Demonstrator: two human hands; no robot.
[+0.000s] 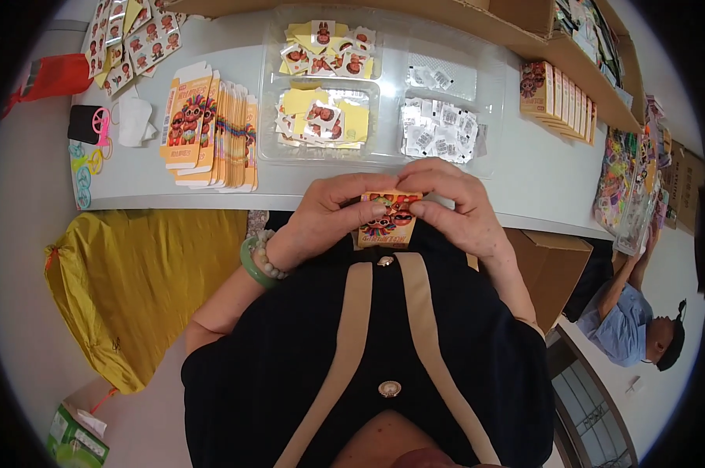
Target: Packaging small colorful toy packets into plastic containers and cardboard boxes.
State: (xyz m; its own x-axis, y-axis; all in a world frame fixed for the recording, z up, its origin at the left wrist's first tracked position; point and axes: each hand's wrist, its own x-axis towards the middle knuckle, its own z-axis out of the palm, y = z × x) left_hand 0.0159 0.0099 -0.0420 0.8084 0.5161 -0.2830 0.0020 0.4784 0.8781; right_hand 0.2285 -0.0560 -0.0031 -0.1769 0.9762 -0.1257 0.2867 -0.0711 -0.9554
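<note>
— Two hands on one item? 
— Yes: the left hand (333, 209) and right hand (454, 207) both pinch a small orange carton (388, 221) at the table (540, 175) edge, fingers closed on its top.
— Other packaging? 
— A fanned stack of flat orange cartons (212, 129) lies left; a clear tray (391, 47) of yellow-backed stickers (325, 113) and white sachets (440, 132) sits behind.
</note>
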